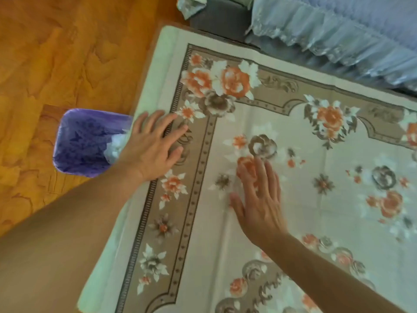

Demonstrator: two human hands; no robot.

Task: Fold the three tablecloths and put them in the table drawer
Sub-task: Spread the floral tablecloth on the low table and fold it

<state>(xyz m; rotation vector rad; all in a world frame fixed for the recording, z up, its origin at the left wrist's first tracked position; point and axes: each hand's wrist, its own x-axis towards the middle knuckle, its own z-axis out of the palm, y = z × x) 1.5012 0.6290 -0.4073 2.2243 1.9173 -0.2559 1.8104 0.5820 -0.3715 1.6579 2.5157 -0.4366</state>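
Observation:
A beige tablecloth [304, 172] with orange and brown flowers and a tan border lies spread flat over the table. My left hand [153, 143] lies flat on its left border, fingers straight and spread. My right hand [259, 199] presses flat on the cloth's middle beside an orange flower, fingers straight. Neither hand grips the fabric. A pale green edge [158, 86] shows along the cloth's left side, whether lining or a second cloth I cannot tell. No drawer is in view.
A bin with a purple liner [85, 143] and crumpled white paper stands on the wooden floor [56, 53] just left of the table. A grey sofa with a frilled pale blue cover [338, 30] runs along the far side.

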